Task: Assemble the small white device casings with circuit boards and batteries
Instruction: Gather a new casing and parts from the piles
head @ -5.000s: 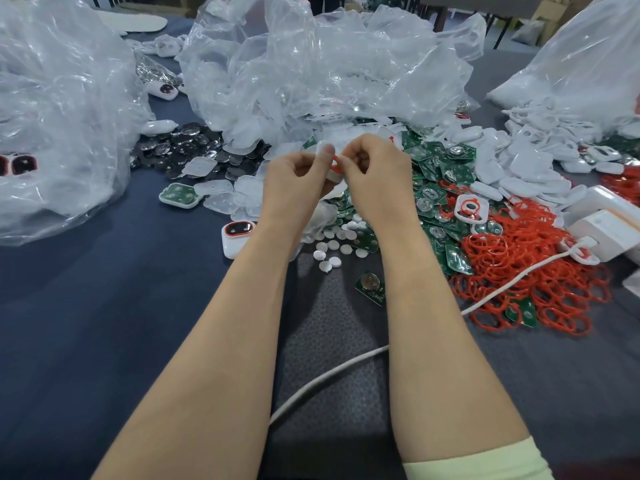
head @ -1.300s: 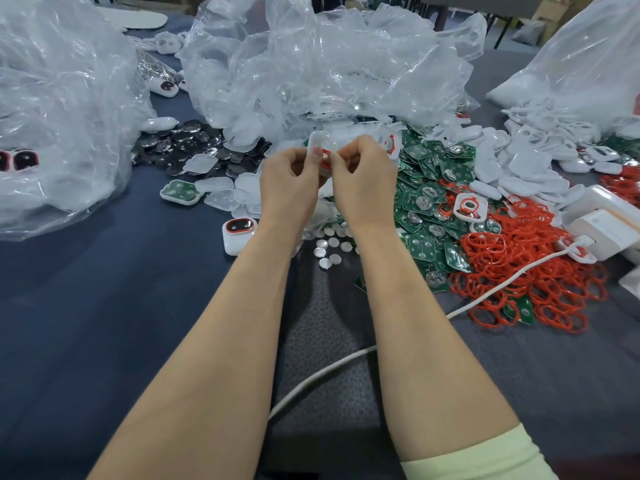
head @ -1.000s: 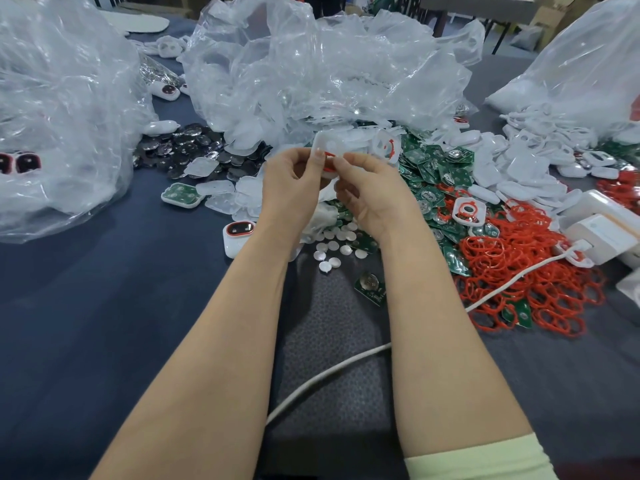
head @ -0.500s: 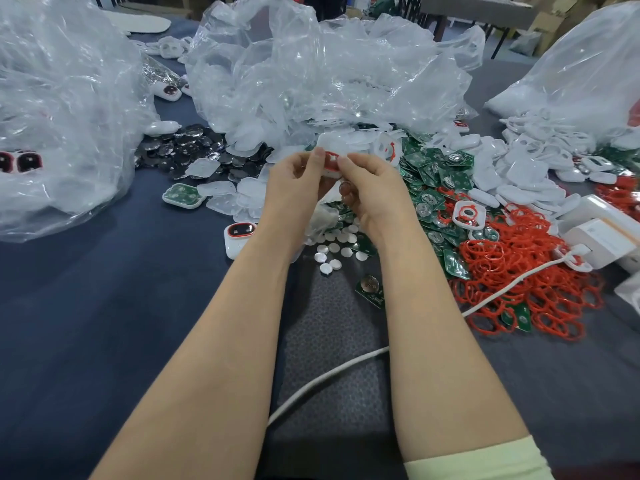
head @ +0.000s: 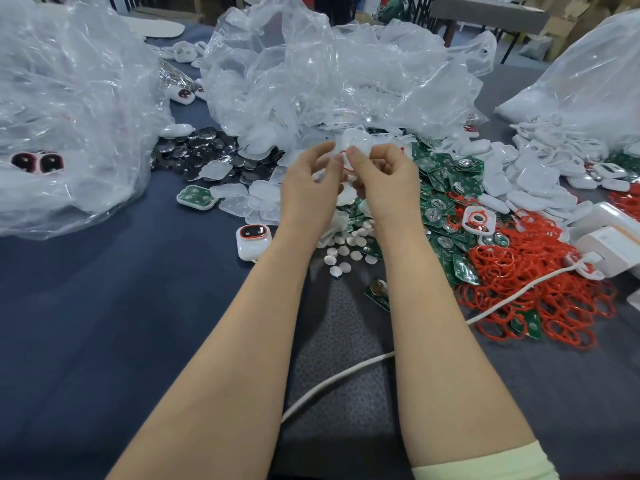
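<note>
Both hands are working raised above the table (head: pixel 86 323): the left hand (head: pixel 308 188) is pinching the lower edge of a white casing (head: pixel 356 140) between thumb and forefinger, and the right hand (head: pixel 388 181) is pinching a thin red ring (head: pixel 347 161) against that same edge, so the casing is sitting in the air between the fingertips, just in front of the centre bag (head: pixel 339 71). The step looks like seating the ring round the casing, and doing it well is probably calling for the left hand bracing the shell steady while the right is walking the ring along the rim bit by bit, pressing gently, since a soft ring is likely popping out if stretched; whether a board is sitting inside cannot be told, as the fingers are hiding it. Around them, a crumpled left bag (head: pixel 62 109) and a right bag (head: pixel 588 74) are flanking the centre one, which is crowding close behind the casing; loose rings (head: pixel 540 282) are sprawling at the right, green boards (head: pixel 446 188) are heaping beside the right wrist, white casings (head: pixel 533 178) are spreading beyond them, and dark batteries (head: pixel 204 150) are lying to the left. A white cable (head: pixel 332 379) is running under the right forearm, where a dropping elbow could be snagging it, one finished device (head: pixel 253 239) is standing near the left wrist, and small white discs (head: pixel 346 247) are lying scattered directly below the hands
</note>
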Motion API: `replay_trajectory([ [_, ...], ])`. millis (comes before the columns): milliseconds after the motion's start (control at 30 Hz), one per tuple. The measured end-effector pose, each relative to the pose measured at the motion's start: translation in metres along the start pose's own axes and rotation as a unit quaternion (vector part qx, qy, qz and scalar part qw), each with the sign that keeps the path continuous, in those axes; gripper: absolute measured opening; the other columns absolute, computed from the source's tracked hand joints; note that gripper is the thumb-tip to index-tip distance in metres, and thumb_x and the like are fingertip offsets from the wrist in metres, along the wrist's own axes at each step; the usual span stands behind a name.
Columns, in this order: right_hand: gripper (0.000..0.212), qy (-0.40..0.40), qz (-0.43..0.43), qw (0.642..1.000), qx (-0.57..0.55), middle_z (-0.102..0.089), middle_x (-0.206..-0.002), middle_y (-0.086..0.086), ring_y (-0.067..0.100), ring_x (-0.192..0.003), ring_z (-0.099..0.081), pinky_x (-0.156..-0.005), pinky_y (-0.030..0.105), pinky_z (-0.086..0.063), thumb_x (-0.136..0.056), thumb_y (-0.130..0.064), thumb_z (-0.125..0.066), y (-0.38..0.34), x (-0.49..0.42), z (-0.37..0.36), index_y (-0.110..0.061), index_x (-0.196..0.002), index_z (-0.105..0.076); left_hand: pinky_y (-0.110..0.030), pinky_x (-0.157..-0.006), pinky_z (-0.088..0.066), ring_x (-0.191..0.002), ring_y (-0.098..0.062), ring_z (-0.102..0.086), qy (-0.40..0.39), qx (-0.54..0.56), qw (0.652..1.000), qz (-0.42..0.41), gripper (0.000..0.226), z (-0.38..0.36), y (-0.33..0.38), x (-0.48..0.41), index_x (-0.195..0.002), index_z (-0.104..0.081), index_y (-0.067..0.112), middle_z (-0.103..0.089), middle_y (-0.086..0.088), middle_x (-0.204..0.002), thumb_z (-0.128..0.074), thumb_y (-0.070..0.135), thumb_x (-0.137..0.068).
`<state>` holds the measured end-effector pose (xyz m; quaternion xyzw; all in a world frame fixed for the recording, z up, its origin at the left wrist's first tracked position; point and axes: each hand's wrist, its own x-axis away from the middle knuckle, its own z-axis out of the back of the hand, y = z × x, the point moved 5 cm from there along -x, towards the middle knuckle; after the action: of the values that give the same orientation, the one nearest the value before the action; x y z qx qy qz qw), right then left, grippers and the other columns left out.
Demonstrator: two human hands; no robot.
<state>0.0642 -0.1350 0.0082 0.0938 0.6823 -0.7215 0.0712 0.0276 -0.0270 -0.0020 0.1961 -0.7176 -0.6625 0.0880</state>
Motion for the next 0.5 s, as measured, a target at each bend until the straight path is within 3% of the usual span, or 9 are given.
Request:
replay_trajectory([
  [100, 0.017, -0.009, 0.052, 0.994, 0.096, -0.048, -0.063, -0.006, 0.015, -0.061, -0.047, -0.059, 0.028, -0.042, -0.087, -0.020, -0.067, -0.008, 0.002, -0.007, -0.018, -0.075, -0.056, -0.042, -0.096, -0.051, -0.101, -0.022, -0.066, -0.027, -0.041, 0.999, -0.006, 0.023, -0.004, 0.010, 0.004, -0.109, -0.064, 0.010, -0.069, -0.012, -0.107, -0.051, 0.025, -0.099],
  [167, 0.004, -0.070, 0.058, 0.988, 0.126, -0.059, -0.070, -0.009, 0.005, -0.062, -0.054, -0.058, 0.015, -0.044, -0.086, -0.012, -0.065, -0.013, 0.005, -0.023, -0.016, -0.087, -0.063, -0.038, -0.088, -0.053, -0.090, -0.019, -0.065, -0.018, -0.087, 0.996, -0.010, 0.026, 0.005, 0.016, 0.002, -0.107, -0.066, 0.005, -0.071, -0.012, -0.099, -0.055, 0.026, -0.097],
  [233, 0.016, -0.147, 0.078, 0.975, 0.149, -0.066, -0.078, -0.006, 0.005, -0.072, -0.063, -0.065, 0.013, -0.049, -0.085, -0.003, -0.062, -0.021, 0.008, -0.042, -0.014, -0.095, -0.068, -0.040, -0.085, -0.052, -0.087, -0.023, -0.064, 0.011, -0.117, 0.993, -0.001, 0.018, 0.025, 0.021, -0.006, -0.099, -0.064, 0.003, -0.069, -0.017, -0.098, -0.055, 0.019, -0.096],
  [333, 0.022, -0.200, 0.054, 0.977, 0.043, -0.071, -0.091, 0.009, 0.018, -0.085, -0.069, -0.078, 0.027, -0.057, -0.086, 0.004, -0.057, -0.032, 0.011, -0.066, -0.007, -0.100, -0.069, -0.043, -0.087, -0.056, -0.093, -0.029, -0.069, 0.064, -0.071, 0.995, 0.018, 0.016, 0.068, 0.028, -0.018, -0.093, -0.062, 0.008, -0.068, -0.021, -0.101, -0.048, 0.007, -0.098],
  [400, 0.019, -0.162, 0.035, 0.986, 0.009, -0.070, -0.089, 0.010, 0.016, -0.076, -0.068, -0.073, 0.025, -0.057, -0.088, 0.004, -0.055, -0.032, 0.005, -0.080, -0.008, -0.096, -0.067, -0.030, -0.072, -0.060, -0.072, -0.015, -0.071, 0.120, -0.016, 0.992, 0.021, 0.020, 0.099, 0.030, -0.022, -0.086, -0.060, 0.009, -0.068, -0.014, -0.091, -0.046, 0.004, -0.099],
  [467, 0.019, -0.135, 0.076, 0.979, 0.136, -0.071, -0.092, 0.008, 0.016, -0.081, -0.067, -0.079, 0.026, -0.054, -0.087, -0.002, -0.055, -0.030, -0.004, -0.098, -0.008, -0.097, -0.070, -0.019, -0.058, -0.055, -0.055, -0.004, -0.066, 0.166, 0.008, 0.986, 0.023, 0.025, 0.124, 0.030, -0.025, -0.081, -0.058, 0.011, -0.067, -0.007, -0.081, -0.044, 0.006, -0.100],
  [500, 0.021, -0.147, 0.099, 0.958, 0.226, -0.072, -0.098, 0.008, 0.018, -0.090, -0.066, -0.084, 0.027, -0.051, -0.088, -0.005, -0.056, -0.026, -0.006, -0.111, -0.008, -0.100, -0.071, -0.017, -0.055, -0.052, -0.051, -0.001, -0.063, 0.182, 0.008, 0.983, 0.026, 0.026, 0.133, 0.029, -0.025, -0.079, -0.057, 0.012, -0.066, -0.005, -0.078, -0.043, 0.008, -0.101],
])
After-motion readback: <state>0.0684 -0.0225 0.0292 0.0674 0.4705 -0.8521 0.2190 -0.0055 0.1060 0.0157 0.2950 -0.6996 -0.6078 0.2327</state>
